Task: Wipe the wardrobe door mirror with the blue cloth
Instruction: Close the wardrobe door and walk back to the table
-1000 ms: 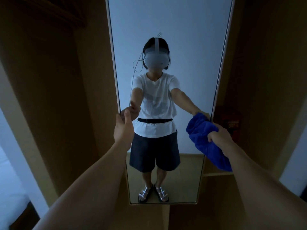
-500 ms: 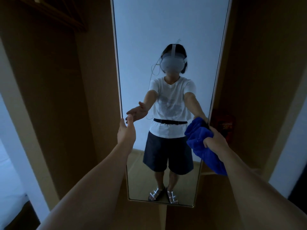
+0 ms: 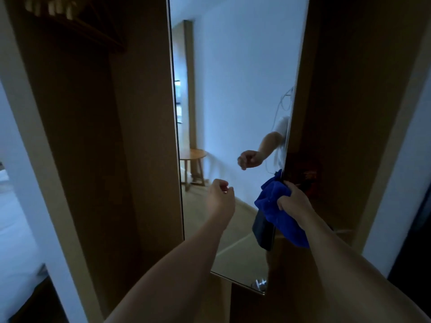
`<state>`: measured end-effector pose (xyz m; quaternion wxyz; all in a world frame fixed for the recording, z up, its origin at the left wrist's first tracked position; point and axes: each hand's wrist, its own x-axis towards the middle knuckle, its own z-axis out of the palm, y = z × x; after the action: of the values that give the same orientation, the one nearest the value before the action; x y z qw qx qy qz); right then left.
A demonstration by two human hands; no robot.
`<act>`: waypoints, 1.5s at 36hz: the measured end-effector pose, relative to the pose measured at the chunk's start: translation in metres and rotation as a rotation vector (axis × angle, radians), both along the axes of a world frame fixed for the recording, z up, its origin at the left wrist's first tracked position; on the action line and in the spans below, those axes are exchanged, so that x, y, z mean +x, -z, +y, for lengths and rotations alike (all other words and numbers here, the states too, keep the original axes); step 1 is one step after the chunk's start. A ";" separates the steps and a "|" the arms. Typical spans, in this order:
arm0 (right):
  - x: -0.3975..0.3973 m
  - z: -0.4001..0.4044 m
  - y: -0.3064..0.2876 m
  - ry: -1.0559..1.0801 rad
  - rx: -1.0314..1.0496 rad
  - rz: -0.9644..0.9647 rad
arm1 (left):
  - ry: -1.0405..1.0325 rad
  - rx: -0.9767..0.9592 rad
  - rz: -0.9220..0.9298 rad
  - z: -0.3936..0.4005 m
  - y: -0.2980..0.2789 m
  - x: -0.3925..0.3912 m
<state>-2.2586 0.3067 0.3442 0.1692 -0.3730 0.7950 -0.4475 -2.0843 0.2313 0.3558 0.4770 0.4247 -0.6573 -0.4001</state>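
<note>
The blue cloth [image 3: 271, 207] hangs bunched at the right edge of the wardrobe door mirror [image 3: 233, 89], low on the glass, with its upper folds against the mirror's edge and its lower end drooping past the forearm. The right hand [image 3: 294, 201] grips it, fingers curled round the bunched fabric. The left hand [image 3: 220, 194] is raised in front of the mirror's lower left part, apart from the cloth, its fingers loosely curled and holding nothing; whether it touches the glass cannot be told. The mirror is a tall narrow panel fixed to a brown wooden door [image 3: 149, 136], which stands at an angle to the camera. In the glass show a pale wall, a small round wooden table [image 3: 193, 155] on a light floor, the reflection of a curled hand and forearm [image 3: 250, 159] near the right edge, and a sliver of a white top. To the left of the door is the dark inside of the wardrobe, with a shelf or rail [image 3: 77, 26] high up. Farther left, a white bed surface [image 3: 14, 241] lies low in view. To the right of the mirror is more dark wood panelling [image 3: 349, 113], with a blurred reddish thing that is too dim to identify.
</note>
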 end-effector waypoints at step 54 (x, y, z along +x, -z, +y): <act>0.140 0.004 0.011 -0.167 0.026 0.881 | 0.020 0.051 -0.417 0.025 -0.019 0.033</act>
<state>-2.1182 0.3108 0.3330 -0.1455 -0.5887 0.7639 -0.2207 -2.0508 0.2566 0.3749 0.3155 0.5038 -0.7356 -0.3249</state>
